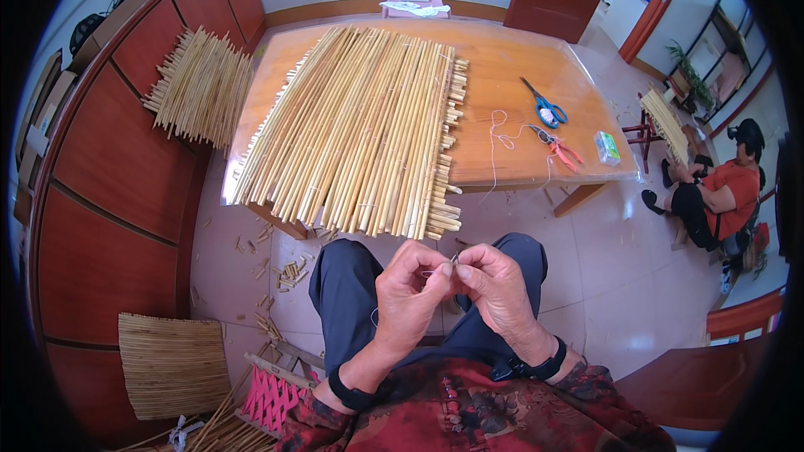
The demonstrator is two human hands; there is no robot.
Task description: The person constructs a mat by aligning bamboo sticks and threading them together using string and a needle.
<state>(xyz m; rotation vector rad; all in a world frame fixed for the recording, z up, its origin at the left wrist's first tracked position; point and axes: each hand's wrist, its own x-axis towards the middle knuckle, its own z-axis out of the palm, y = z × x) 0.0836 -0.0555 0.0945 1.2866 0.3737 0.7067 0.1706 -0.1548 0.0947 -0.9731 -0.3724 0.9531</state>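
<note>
My left hand (pixel 410 289) and my right hand (pixel 494 285) meet over my lap, fingertips pinched together. A thin needle (pixel 453 259) sticks up between the fingertips, and a fine thread (pixel 373 315) hangs from my left hand. Just beyond my knees, a mat of bound pale reed stalks (pixel 360 125) lies on the wooden table (pixel 519 59), its near end overhanging the edge.
Blue-handled scissors (pixel 546 105), red-handled pliers (pixel 559 149), white string (pixel 500 136) and a small clear box (pixel 607 148) lie on the table's right. A reed bundle (pixel 201 84) leans on cabinets at left. A finished mat (pixel 172 364) rests lower left. Another person (pixel 720 192) sits at right.
</note>
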